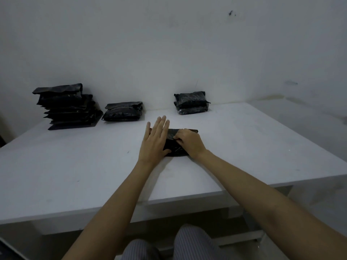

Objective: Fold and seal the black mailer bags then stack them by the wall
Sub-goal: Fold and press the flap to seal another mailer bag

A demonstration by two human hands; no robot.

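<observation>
Black mailer bag [173, 142] lies lengthwise L–R.

I see the mailer bag [173, 142] under my hands as thin black plastic, crinkled and faintly glossy. The far stacks [67, 106] show the same slick black film, catching dull highlights. The desk [75, 166] looks like smooth matt white laminate, lightly scuffed. The wall [169, 44] is matt white paint with marks. My trousers [187, 243] are striped woven cloth.

Dim room, scuffed white wall [169, 44], white table [75, 166] pushed against it
</observation>
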